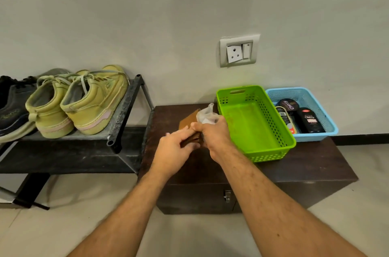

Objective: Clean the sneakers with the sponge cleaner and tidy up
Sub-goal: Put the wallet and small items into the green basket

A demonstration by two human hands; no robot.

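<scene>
A pair of yellow-green sneakers (84,101) stands on a dark metal shoe rack (126,109) at the left, heels toward me. Over the dark wooden chest (305,168), both hands meet on a small brown cardboard box (189,122). My left hand (174,151) holds the box from the left side. My right hand (212,132) grips its right side together with a crumpled clear plastic wrapper (207,114) that sticks up above the fingers. What is inside the box is hidden. An empty green plastic basket (231,93) stands just right of my hands.
A light blue basket (322,107) behind the green one holds dark shoe-polish bottles and a round tin (287,105). Dark shoes (12,105) sit left of the sneakers on the rack. A wall socket (239,51) is on the wall above. Pale tiled floor lies below.
</scene>
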